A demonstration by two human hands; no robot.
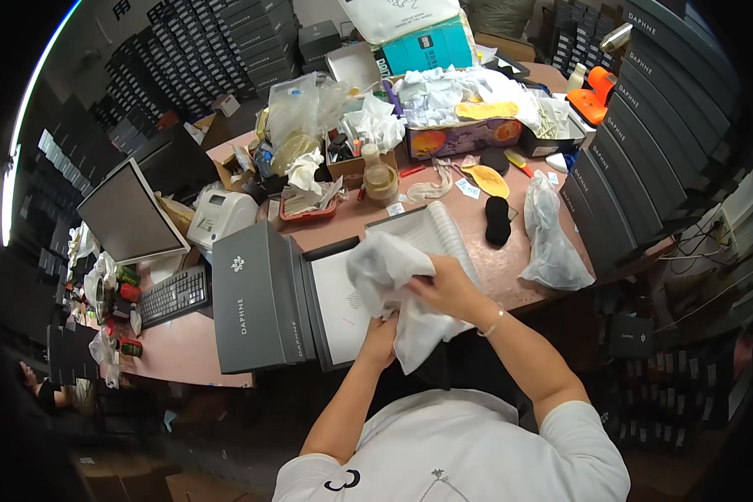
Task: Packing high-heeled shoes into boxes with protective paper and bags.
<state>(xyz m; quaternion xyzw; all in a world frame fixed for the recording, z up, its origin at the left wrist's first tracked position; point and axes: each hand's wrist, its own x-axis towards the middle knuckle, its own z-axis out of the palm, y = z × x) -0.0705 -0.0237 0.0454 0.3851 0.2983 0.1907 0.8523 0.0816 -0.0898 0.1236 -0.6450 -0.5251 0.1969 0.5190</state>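
A thin, whitish, slightly see-through bag [385,263] is bunched up in front of me, above an open dark grey box [313,322]. From below, my left hand [381,339] grips the bag, its fingers partly hidden by the folds. My right hand [445,289] is closed on the bag's upper right side. A loose flap of it hangs down between the two hands. What the bag holds, if anything, cannot be made out. A printed white sheet [341,309] lies in the open box. White ribbed foam wrap [450,238] lies just beyond my right hand.
Closed grey boxes [259,301] stand left of the open one, beside a keyboard [174,294] and monitor [134,213]. Tall stacked boxes [619,176] rise at right, near a filled plastic bag [552,243] and a black insole-like piece [498,222]. A purple carton [464,138] stands behind.
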